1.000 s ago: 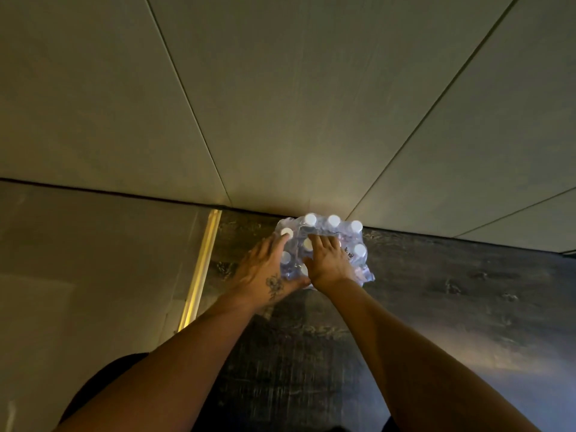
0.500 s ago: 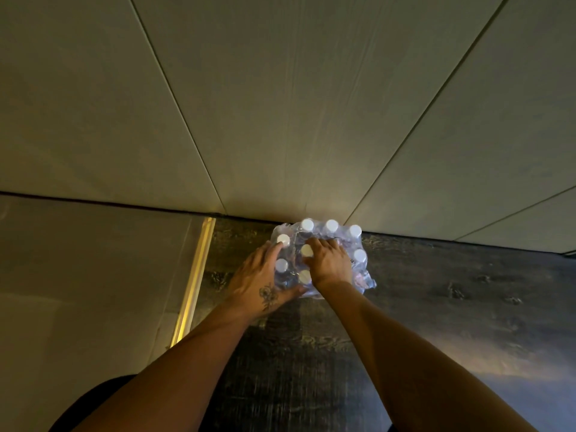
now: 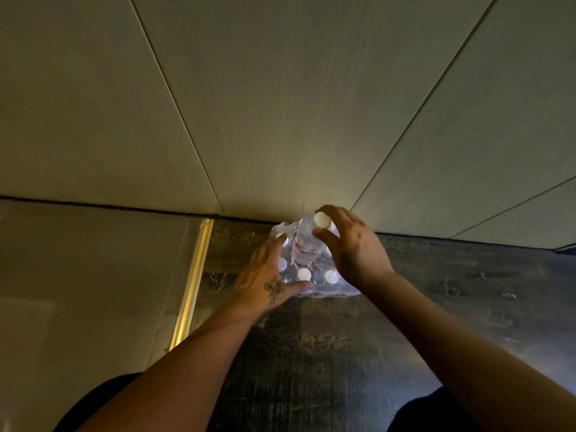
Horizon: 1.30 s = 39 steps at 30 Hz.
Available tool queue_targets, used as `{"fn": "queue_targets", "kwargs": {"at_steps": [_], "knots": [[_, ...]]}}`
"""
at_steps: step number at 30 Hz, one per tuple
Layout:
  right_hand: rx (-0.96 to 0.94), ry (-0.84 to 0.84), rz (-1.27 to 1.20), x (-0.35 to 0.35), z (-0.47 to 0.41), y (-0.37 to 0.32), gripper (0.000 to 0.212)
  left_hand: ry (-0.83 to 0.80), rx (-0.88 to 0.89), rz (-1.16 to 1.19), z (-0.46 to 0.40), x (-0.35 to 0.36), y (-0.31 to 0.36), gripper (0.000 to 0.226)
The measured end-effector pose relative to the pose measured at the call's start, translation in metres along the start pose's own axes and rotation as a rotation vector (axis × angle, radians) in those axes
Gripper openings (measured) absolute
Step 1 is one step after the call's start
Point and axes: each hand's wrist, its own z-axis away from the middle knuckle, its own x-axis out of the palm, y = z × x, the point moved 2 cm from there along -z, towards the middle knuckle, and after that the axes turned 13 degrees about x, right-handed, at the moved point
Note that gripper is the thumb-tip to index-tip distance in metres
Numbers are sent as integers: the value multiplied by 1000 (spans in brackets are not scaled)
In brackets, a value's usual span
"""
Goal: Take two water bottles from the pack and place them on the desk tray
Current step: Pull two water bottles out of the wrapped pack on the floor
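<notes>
caps [image 3: 304,273] white | pack [image 3: 335,286] clear | floor [image 3: 436,291] dark wood-grain | wall [image 3: 280,104] beige

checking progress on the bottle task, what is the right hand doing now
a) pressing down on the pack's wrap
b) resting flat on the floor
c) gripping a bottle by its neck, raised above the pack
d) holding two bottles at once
c: the right hand grips one bottle near its white cap, raised above the pack, while the left hand steadies the pack.

**Setting: dim indoor room, type uncertain**

Dark wood-grain floor [image 3: 327,353] from 6 o'clock meets pale panelled wall [image 3: 280,104] at 12. Brass-coloured strip [image 3: 193,285] at 9 o'clock edges a lighter surface [image 3: 87,275]. Shrink-wrapped bottle pack [image 3: 311,275] sits on floor against wall.
</notes>
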Motion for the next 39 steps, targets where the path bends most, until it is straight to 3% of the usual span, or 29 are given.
{"fn": "queue_targets", "kwargs": {"at_steps": [8,13,20,25,28,32,35,39], "knots": [[-133,30,-199,-57,18,-38,27,165,12,373,-5,-1,11,118],[-150,5,-246,-58,25,-48,28,207,84,383,-5,0,16,75],[-203,51,-261,-57,20,-50,36,211,60,425,-6,-1,20,66],[-74,92,-364,-38,0,-24,37,225,42,452,-5,2,13,71],[86,54,-197,-4,-16,12,35,248,48,415,-6,5,9,75],[274,-176,66,42,-26,56,39,252,37,363,-9,6,6,74],[282,-250,258,67,-22,78,50,242,45,358,-10,8,3,75],[245,-183,423,87,-18,89,55,245,48,336,-12,11,0,72]]}}
